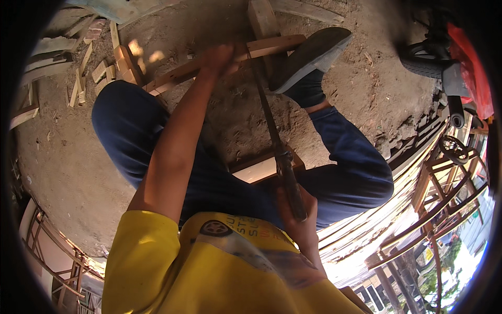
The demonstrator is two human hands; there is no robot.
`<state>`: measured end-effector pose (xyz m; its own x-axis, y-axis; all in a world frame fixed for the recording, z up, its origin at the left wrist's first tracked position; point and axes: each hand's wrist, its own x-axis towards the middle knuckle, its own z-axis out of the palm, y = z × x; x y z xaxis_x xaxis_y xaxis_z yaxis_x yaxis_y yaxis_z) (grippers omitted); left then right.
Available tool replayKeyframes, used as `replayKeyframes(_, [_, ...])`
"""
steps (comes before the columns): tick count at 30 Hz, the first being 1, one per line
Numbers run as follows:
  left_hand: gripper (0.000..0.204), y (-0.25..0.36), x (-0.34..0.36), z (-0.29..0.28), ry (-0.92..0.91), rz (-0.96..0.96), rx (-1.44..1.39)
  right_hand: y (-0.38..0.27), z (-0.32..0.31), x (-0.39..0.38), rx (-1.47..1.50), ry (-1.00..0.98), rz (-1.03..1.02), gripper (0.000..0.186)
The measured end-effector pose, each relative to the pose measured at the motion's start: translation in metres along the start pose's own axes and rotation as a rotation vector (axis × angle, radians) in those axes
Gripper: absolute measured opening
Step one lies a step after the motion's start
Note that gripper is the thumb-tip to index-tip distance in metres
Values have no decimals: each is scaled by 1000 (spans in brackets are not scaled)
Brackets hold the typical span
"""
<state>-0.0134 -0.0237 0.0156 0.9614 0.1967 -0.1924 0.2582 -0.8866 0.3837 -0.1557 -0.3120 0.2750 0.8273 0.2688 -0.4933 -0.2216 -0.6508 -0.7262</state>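
One strip of wood (282, 45) lies slantwise in front of the yellow-shirted person (219, 261), crossing over a thick beam (263, 21) that juts out beyond it. The left hand (218, 56) is closed around the strip near its middle. Just right of that hand, the far end of a saw (270, 118) meets the strip, and the narrow blade runs from there back toward the person. Well back from the strip, the right hand (303, 209) is wrapped round the saw's dark handle (289, 178). A grey shoe (314, 55) sits by the strip's right end; whether they touch, I cannot tell. Wood blocks (125, 60) lie near the strip's left end, with loose scraps (81, 81) farther left. Well to the right of the strip is a red bag (469, 70).
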Motion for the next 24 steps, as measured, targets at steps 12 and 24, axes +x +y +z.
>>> replayKeyframes(12, [50,-5,10,12,41,-4,-10,-4,-10,35,33,-12,4,12])
replayKeyframes(24, [44,-4,2,16,81,16,-23,10,15,65,-29,63,-282,18])
